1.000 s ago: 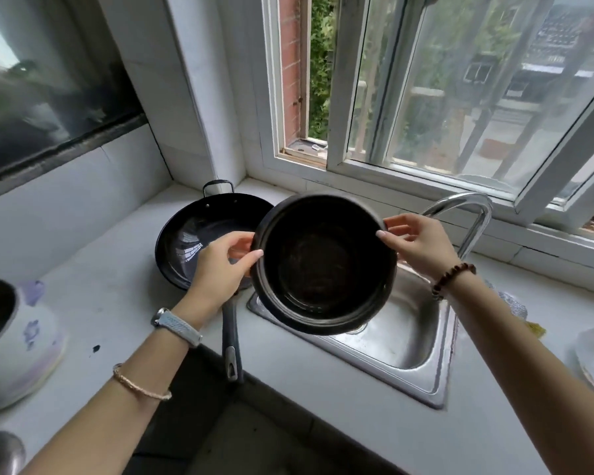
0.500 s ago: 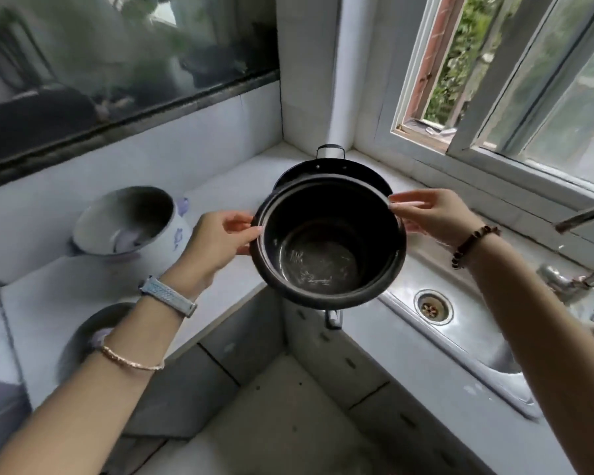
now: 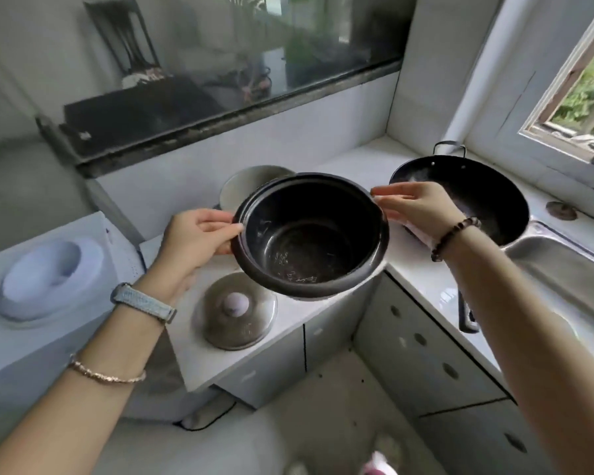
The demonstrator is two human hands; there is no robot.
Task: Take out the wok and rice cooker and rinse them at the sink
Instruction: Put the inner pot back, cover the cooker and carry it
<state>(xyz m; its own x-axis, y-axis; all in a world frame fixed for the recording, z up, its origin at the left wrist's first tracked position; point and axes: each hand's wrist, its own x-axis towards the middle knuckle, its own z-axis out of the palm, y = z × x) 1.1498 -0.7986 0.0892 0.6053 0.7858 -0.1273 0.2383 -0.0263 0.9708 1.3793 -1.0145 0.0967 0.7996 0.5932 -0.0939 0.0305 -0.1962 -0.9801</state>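
**A:** What is in the rice cooker's inner pot?

**B:** Only pale marks on its dark bottom; whether scratches or residue, nobody can tell. The wok looks dark and glossy inside.

**A:** Where is the pot?

**B:** In the air above the surface, tilted toward the camera. The left hand pinches its left rim and the right hand its right rim, fingers curled over the edge.

**A:** The count?

**B:** One pot, one wok beside the sink, one cooker body behind the pot, one glass lid below it.
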